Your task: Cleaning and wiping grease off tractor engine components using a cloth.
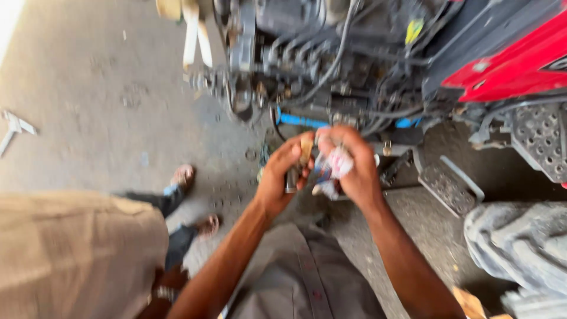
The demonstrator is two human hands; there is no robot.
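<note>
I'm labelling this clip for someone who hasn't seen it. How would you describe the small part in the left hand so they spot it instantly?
Start at the dark engine beside the red bodywork, then drop to the two hands just below it. The left hand pinches a small part, tan on top and dark metal below. Unlike the crumpled white and red rag in the right hand, it looks rigid and upright.
</note>
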